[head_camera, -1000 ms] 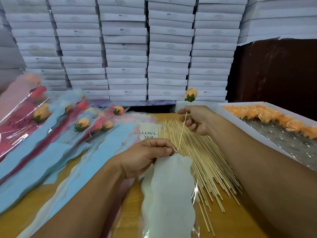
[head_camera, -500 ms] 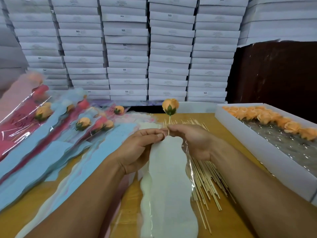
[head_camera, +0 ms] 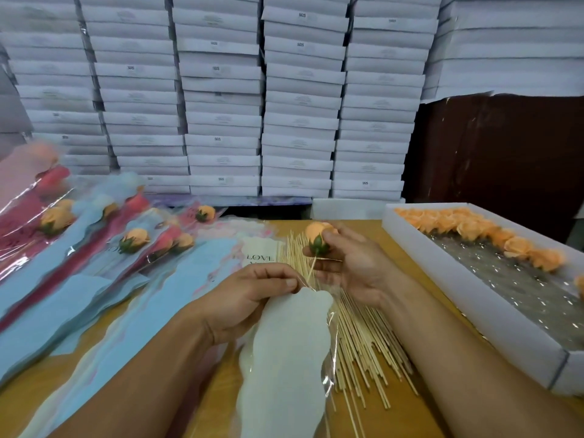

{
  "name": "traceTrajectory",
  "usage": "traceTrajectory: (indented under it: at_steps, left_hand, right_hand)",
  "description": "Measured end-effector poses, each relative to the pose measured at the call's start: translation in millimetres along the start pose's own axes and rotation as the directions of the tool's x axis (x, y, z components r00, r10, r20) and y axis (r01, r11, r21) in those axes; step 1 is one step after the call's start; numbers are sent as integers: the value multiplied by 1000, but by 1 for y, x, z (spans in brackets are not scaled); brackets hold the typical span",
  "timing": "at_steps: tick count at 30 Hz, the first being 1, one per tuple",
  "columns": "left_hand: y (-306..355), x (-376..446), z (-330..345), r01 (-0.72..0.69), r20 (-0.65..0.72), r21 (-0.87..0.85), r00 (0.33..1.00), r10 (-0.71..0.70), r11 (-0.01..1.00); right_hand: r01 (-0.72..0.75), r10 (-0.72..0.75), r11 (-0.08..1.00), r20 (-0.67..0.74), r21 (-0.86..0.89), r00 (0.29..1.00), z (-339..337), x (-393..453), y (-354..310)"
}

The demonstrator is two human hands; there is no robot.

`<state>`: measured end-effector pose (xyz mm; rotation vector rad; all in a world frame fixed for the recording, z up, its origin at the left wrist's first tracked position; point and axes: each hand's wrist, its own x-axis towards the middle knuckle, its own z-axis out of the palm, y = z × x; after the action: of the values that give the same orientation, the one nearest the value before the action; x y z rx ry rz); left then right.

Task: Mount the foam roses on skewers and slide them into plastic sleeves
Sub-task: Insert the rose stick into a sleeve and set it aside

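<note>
skewer mostly hidden in sleeve

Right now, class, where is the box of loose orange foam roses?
In the head view, the white box sits on the table's right side, just right of the right hand and the skewer pile, with its foam roses along its far edge.

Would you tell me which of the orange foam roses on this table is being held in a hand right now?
The rose gripped by the right hand, just above the white sleeve. The others lie in the white box or in sleeves at left.
</note>
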<state>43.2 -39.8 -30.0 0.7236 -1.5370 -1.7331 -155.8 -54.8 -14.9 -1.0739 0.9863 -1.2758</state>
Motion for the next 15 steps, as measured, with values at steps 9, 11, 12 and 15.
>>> traceTrajectory:
  at_steps: [9,11,12,15]
  left_hand:
    - [-1,2,2,-131,-48,67,990,135,989]
    - [-1,3,0,-143,-99,109,983,154,984]
    - [0,3,0,-145,-120,126,980,160,981]
    - [0,4,1,-156,-167,135,970,178,978]
  right_hand:
    - [-2,21,974,80,-228,997,3,-4,1]
    - [18,12,957,101,-290,995,5,-6,0]
    - [29,5,950,107,-310,994,6,-7,0]
    - [40,-2,950,122,-309,993,7,-9,0]
